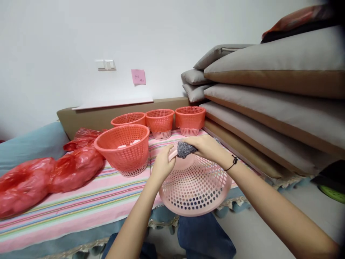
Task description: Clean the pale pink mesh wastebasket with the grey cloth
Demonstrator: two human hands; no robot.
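Centre: fabric [184,149] is mottled grey; lower basket [195,185] is pale pink. Centre-left: other baskets [160,122] red-orange, bases [162,135] paler. Lower left: cover [88,210] striped pink, white, green, blue, yellow; bags [78,171] red. Right: cushions [275,57] grey, sides [275,82] brown. Top: wall [167,32] white, note [138,76] pink.

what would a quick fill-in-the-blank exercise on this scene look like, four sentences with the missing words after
1. The colour of the crumpled cloth in the right hand, at the pale pink basket, is ____.
2. The number of red-rimmed baskets in view is ____.
3. The colour of the square paper note on the white wall is ____.
4. The black bracelet is worn on the person's ____ wrist.

Missing words: grey; four; pink; right
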